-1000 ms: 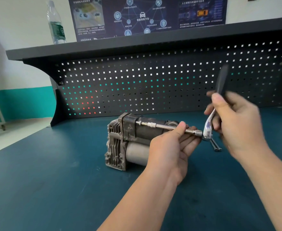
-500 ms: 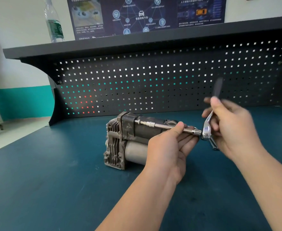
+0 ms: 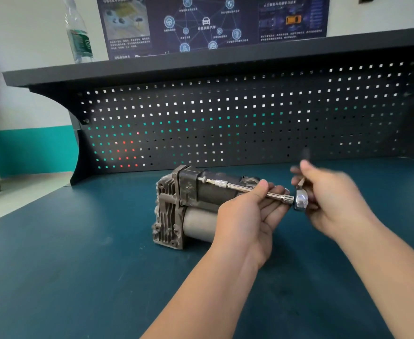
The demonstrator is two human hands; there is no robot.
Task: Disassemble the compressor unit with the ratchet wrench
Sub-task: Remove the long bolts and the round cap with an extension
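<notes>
The job looks to be under way but not finished: the compressor unit (image 3: 196, 206) sits in the middle of the frame on the blue-green bench top (image 3: 78, 277) in one piece, its finned end cover toward the left and no part visibly taken off. The ratchet wrench (image 3: 301, 199) is engaged through a long extension bar (image 3: 247, 189) whose far tip meets a bolt near the unit's upper edge, so I judge a fastener is being worked and the housing has yet to be separated. The left hand (image 3: 247, 221), just right of centre, cradles the bar, thumb on top and fingers curled under it, right beside the unit's body. The right hand (image 3: 333, 199), farther right and motion-blurred, grasps the wrench's handle, which rises out of the fist, with the shiny head just left of it.
</notes>
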